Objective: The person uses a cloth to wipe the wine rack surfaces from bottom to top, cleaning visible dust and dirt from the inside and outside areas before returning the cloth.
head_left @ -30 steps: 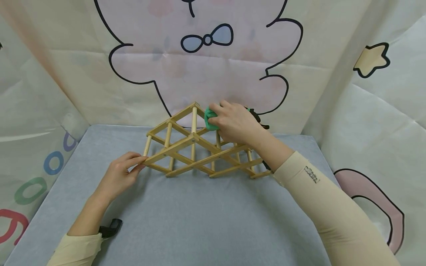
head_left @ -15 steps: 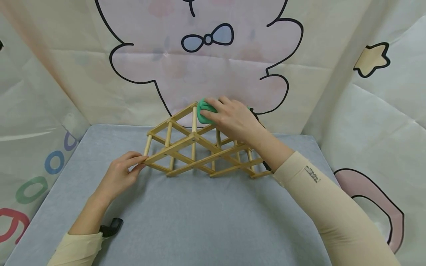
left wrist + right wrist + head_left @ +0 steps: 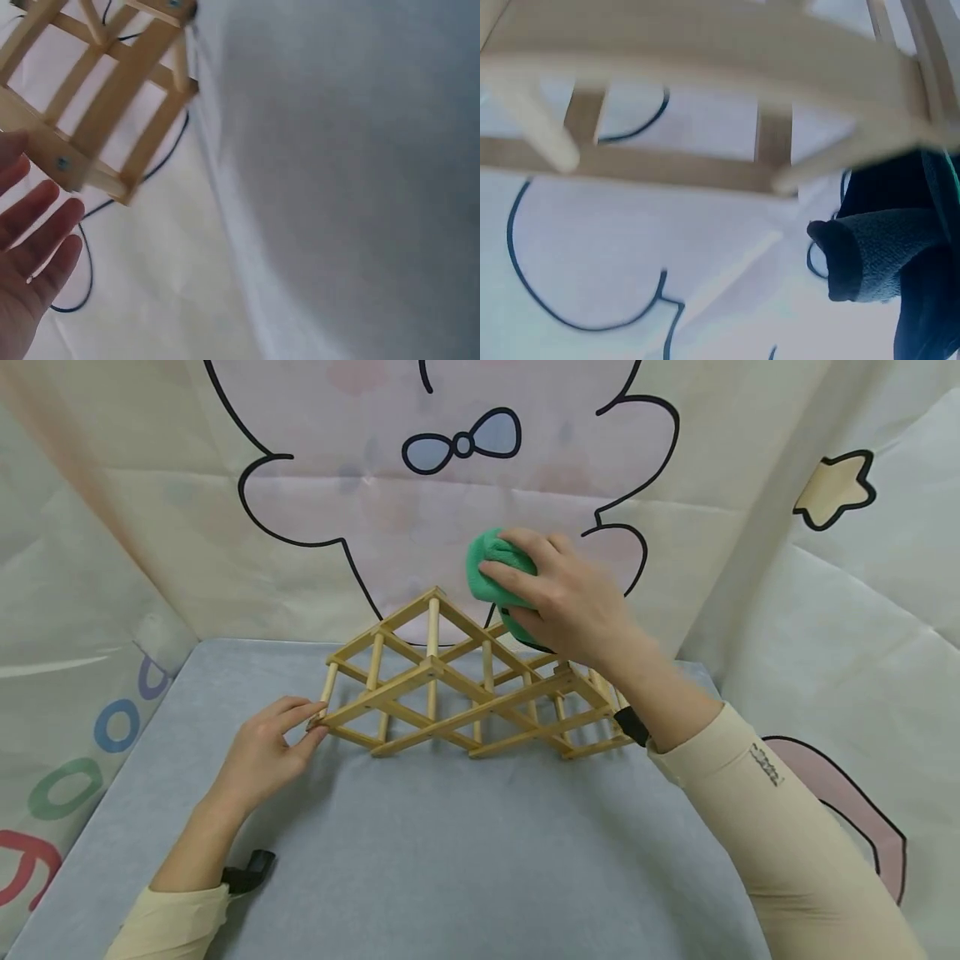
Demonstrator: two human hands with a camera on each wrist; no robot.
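A wooden lattice rack (image 3: 431, 670), made of crossed slats joined by round dowels, stands in a zigzag on the table. My left hand (image 3: 273, 747) pinches its left end between thumb and fingers; in the left wrist view, the left hand (image 3: 34, 247) lies beside the end slats (image 3: 60, 154). My right hand (image 3: 573, 597) grips a bunched green cloth (image 3: 501, 564) above and behind the rack's middle. A fold of the cloth hangs below the fingers. In the right wrist view, the rack's slats (image 3: 667, 169) cross the top, and the cloth (image 3: 889, 251) looks dark at the right.
Grey-blue fabric covers the table (image 3: 450, 852). A printed backdrop (image 3: 375, 510) rises right behind the rack, and further printed sheets (image 3: 840, 610) close off the sides. The right forearm reaches over the rack's right part.
My right hand first slid left along the rack's top with the cloth, then lifted it up, away and back to the right. The left hand stays at the rack's left end.
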